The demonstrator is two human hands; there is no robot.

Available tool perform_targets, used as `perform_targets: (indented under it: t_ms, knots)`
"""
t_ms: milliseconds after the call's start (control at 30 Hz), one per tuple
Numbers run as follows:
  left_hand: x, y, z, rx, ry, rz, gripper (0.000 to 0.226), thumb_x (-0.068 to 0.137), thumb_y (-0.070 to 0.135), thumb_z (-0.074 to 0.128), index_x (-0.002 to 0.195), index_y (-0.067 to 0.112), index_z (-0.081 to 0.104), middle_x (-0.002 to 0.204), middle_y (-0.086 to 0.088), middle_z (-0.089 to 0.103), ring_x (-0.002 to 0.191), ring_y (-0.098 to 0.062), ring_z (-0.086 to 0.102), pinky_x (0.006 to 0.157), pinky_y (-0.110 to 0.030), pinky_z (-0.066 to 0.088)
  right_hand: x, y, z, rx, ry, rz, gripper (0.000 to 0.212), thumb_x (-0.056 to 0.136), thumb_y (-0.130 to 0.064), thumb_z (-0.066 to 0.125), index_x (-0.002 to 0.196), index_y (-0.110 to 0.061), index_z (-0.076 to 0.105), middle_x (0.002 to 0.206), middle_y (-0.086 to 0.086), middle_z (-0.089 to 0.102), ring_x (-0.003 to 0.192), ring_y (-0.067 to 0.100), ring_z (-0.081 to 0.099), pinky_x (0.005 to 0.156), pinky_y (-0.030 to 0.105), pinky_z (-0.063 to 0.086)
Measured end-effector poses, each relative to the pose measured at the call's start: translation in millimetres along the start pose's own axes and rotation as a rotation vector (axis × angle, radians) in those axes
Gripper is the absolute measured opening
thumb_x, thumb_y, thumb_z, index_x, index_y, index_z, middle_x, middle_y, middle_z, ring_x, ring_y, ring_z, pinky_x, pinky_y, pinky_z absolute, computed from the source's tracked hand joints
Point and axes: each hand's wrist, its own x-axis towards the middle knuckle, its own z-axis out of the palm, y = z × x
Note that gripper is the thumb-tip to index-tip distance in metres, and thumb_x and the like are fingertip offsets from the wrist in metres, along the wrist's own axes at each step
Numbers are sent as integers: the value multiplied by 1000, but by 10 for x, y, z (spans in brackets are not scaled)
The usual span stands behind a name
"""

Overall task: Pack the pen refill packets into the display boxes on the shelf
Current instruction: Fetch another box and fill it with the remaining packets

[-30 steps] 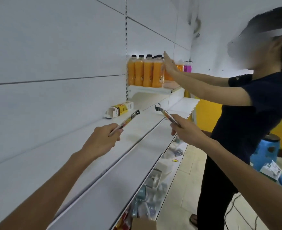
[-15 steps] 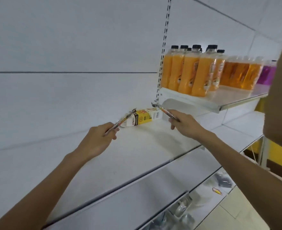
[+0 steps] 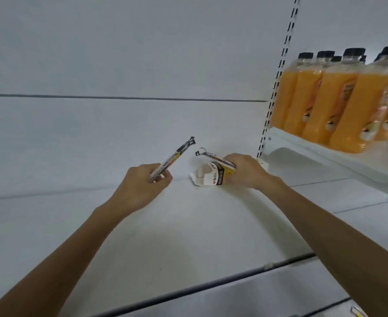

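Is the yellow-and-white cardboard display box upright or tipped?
Tipped: the display box lies on its side on the white shelf, open end leftward, with the right hand on it.

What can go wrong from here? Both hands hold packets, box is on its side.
1. The right hand holds one slim black-topped refill packet while resting on the yellow-and-white cardboard display box lying on its side; with that split grip, the box may slide on the white shelf.
2. The box's open white flap looks bent, so the second slim refill packet, in the left hand, may snag going in.
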Motion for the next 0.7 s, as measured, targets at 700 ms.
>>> perform_targets:
  t_ms: [700]
  knots:
    - [176, 537, -228, -118, 306, 365, 48, 56, 55, 77, 97, 33, 65, 85, 14, 57, 58, 4, 47, 53, -5, 33, -125, -650, -421, 975, -216, -226, 45, 68, 2, 77, 105, -9, 53, 88, -2, 65, 79, 12, 66, 65, 31, 58]
